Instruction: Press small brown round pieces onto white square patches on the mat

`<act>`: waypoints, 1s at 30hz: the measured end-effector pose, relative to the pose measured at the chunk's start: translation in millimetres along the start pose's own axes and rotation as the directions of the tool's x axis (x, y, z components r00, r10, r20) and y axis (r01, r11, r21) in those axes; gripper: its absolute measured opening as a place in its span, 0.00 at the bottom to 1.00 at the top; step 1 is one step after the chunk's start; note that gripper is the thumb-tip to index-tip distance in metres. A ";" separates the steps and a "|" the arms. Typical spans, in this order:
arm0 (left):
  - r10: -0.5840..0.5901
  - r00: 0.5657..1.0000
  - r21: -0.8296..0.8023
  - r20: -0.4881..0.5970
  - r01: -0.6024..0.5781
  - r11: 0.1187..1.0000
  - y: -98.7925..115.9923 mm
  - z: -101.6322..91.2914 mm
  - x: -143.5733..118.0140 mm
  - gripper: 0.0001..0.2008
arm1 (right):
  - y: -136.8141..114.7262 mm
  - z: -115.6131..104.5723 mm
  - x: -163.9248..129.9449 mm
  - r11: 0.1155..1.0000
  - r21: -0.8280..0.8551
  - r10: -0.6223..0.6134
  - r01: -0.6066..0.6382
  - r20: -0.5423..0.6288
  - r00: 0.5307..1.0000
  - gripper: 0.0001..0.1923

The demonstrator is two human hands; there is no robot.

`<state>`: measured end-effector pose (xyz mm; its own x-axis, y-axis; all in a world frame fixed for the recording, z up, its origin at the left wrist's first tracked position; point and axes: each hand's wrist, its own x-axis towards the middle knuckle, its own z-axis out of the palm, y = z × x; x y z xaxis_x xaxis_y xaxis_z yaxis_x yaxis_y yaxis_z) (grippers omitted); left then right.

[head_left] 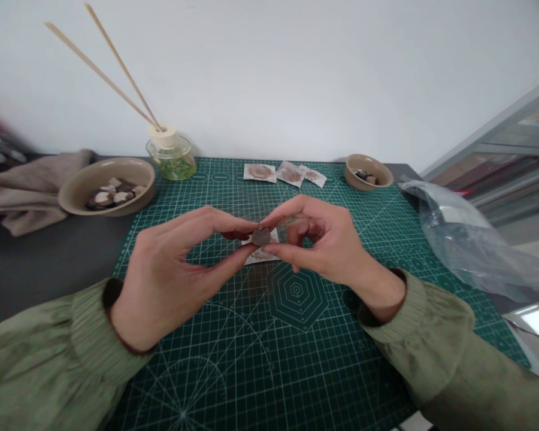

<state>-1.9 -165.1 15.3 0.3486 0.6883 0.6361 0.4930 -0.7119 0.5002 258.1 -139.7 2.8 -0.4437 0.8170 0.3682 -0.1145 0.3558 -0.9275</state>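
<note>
- Your left hand (170, 269) and right hand (323, 239) meet over the middle of the green cutting mat (296, 335), fingertips nearly touching.
- Between them sits a small dark brown piece (261, 236), pinched from both sides: your left thumb and forefinger close on its left edge, your right thumb and forefinger on its right edge.
- The piece is held up off the mat, just above a small white packet (263, 254) that lies flat under your fingertips.
- Both hands are clamped on that same piece; the other right fingers curl loosely behind it.
- At the far edge of the mat lie three more packets (284, 173) in a row, each showing a brown patch.
- Far right of them stands a small tan bowl (377, 167) with a few dark bits inside.
- Far left, off the mat, a larger tan bowl (78, 191) holds brown and pale pieces.
- Just beside it stands a glass reed diffuser (170, 157), two sticks leaning left.
- A beige cloth (27, 179) lies at the left edge, a clear plastic bag (467, 239) at the right.
</note>
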 end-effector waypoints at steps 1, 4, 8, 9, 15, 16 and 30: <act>-0.011 1.000 0.003 0.009 0.011 1.000 0.1 0.2 0.2 0.03 | -0.4 -0.4 -0.4 1.000 -0.018 0.009 -0.009 0.001 1.000 0.18; -0.063 0.997 0.019 0.050 0.062 0.998 -2.5 1.8 0.0 0.06 | -1.7 -2.1 -0.6 0.995 -0.092 0.024 -0.026 -0.021 0.999 0.18; -0.029 0.991 0.063 0.132 0.021 0.998 -12.3 5.0 -1.7 0.09 | -3.1 -6.7 1.0 0.947 -0.321 -0.010 -0.008 -0.053 0.999 0.17; -0.005 0.987 0.084 0.158 -0.008 0.996 -14.8 5.4 -2.3 0.10 | -2.9 -8.3 1.4 0.917 -0.399 -0.035 0.018 -0.036 0.999 0.15; 0.010 0.943 0.210 0.331 -0.084 0.974 -25.5 3.5 -7.3 0.15 | 3.3 -17.3 2.1 0.688 -0.694 -0.062 0.213 0.235 0.970 0.09; 0.008 0.938 0.225 0.348 -0.092 0.970 -26.6 3.1 -8.3 0.17 | 4.3 -18.2 2.0 0.675 -0.708 -0.044 0.210 0.245 0.968 0.10; 0.025 0.927 0.292 0.375 -0.144 0.946 -25.9 2.5 -10.6 0.24 | 2.9 -14.9 5.8 0.612 -0.776 0.020 0.151 0.207 0.978 0.04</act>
<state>-16.5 -153.6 -5.9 0.6343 0.6720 0.3822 0.6484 -0.7317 0.2102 268.5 -127.2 3.2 -0.6201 0.7126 0.3281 0.5529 0.6937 -0.4617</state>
